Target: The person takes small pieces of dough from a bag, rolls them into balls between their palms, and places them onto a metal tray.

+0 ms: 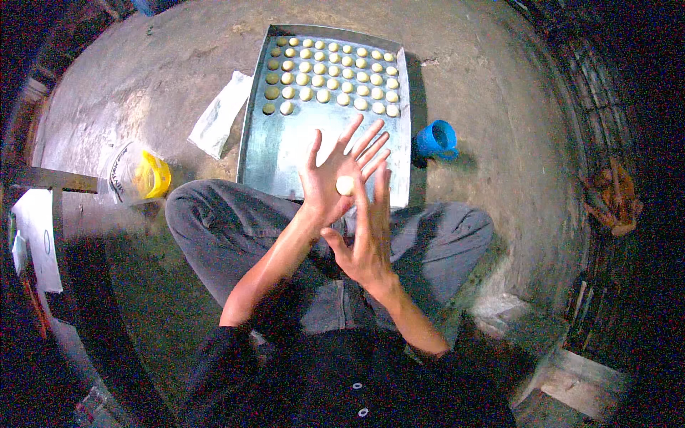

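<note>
On the palm of my left hand (321, 175), which is turned up with its fingers spread wide, rests a small pale dough ball (345, 186). My right hand (367, 246) comes up beside it with fingers stretched out and thumb apart. Its index fingertip is near or against the ball's edge; I cannot tell if they touch. Both hands are over the near part of a shallow metal tray (275, 150). Several rows of similar dough balls (322, 95) sit across the tray's far half, and bare metal shows in its near half.
A blue plastic mug (436, 140) stands right of the tray on the concrete floor. A white plastic bag (221, 114) lies along its left side. Farther left is a clear container with yellow inside (146, 175). My crossed legs (221, 217) border the tray's near edge.
</note>
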Available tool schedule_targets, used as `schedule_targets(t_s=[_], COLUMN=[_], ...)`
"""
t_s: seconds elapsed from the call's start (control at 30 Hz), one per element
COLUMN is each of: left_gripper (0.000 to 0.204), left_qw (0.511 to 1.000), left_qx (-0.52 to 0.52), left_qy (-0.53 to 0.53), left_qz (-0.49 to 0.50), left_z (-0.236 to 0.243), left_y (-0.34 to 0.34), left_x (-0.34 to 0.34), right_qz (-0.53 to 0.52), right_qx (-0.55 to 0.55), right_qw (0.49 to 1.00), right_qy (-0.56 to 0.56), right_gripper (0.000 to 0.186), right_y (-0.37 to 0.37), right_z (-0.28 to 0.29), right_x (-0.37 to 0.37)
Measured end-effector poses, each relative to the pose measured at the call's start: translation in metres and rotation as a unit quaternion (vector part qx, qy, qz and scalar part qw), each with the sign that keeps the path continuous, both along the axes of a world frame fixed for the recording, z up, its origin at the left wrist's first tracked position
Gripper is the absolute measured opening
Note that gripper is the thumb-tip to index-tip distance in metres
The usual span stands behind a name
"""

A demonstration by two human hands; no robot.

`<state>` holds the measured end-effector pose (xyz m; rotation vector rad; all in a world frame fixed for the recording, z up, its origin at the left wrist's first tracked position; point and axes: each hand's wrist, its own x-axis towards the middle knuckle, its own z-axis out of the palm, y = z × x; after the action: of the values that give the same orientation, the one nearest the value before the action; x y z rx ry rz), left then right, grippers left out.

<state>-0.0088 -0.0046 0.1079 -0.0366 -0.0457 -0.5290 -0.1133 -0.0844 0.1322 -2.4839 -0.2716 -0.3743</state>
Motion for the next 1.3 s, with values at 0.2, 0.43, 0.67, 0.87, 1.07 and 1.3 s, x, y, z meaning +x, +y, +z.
schedule_targets(t_s=[0.2,0.43,0.67,0.87,1.07,1.3], left_gripper=[0.084,0.083,0.085,0.081,0.084,0.086], left_qw=[1.000,0.999,0.979,0.982,0.978,0.996], left_qx=[-0.013,0.044,0.181,0.144,0.153,-0.061], left_qy=[0.002,-0.013,0.075,0.115,0.138,0.025], left_qz=[-0.006,-0.022,-0.048,-0.037,-0.041,-0.054], left_z=[0.002,0.005,0.022,0.011,0.016,-0.006], left_y=[-0.001,-0.003,0.002,0.004,0.002,-0.002], left_x=[-0.001,-0.004,-0.013,-0.011,-0.013,-0.005], right_qz=[-0.023,-0.046,-0.013,0.001,0.016,-0.070], right_qx=[0.087,0.081,0.001,-0.031,-0.004,0.123], right_qw=[0.995,0.987,0.990,0.991,0.991,0.976], right_qy=[-0.041,-0.128,-0.144,-0.131,-0.135,-0.168], right_gripper=[0.094,0.055,0.064,0.065,0.063,0.045], right_y=[-0.003,-0.030,-0.020,-0.012,-0.008,-0.037], right_z=[-0.002,0.030,0.020,0.011,0.008,0.038], right_x=[0.000,0.073,0.122,0.123,0.125,0.106])
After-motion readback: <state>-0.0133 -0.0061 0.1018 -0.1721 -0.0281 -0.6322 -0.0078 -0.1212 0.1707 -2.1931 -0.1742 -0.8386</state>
